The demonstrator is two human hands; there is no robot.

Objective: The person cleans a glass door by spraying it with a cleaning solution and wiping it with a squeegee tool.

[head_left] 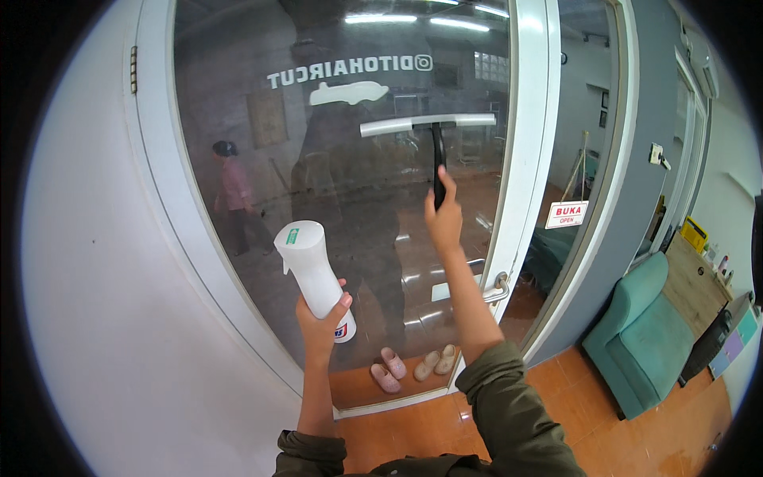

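A squeegee (pixel 438 135) with a black handle and a pale, wide blade stands against the view of the glass pane (pixel 366 207), its blade nearly level and slightly lower at the left end; whether the edge presses on the glass is hard to tell. It rises directly above the right hand (pixel 445 219), which is curled around the lower part of the handle with one finger stretched up along it. Lower and to the left, a white spray bottle (pixel 311 266) sits in the left hand (pixel 322 316), whose fingers wrap its lower body, thumb across the near side. The bottle leans with its head up and to the left, well apart from the squeegee.

Above the blade, the glass carries reversed lettering and a white car-shaped decal (pixel 348 94). The white door frame (pixel 520 191) has a metal lever handle (pixel 499 291) just beside the right forearm. Through the lower glass show pink clogs (pixel 385 378) and beige clogs (pixel 427 366). A person in pink (pixel 237 187) appears in the pane at the left. Farther right are a hanging sign (pixel 567 214), a teal armchair (pixel 644 338) and a wooden table (pixel 690 282).
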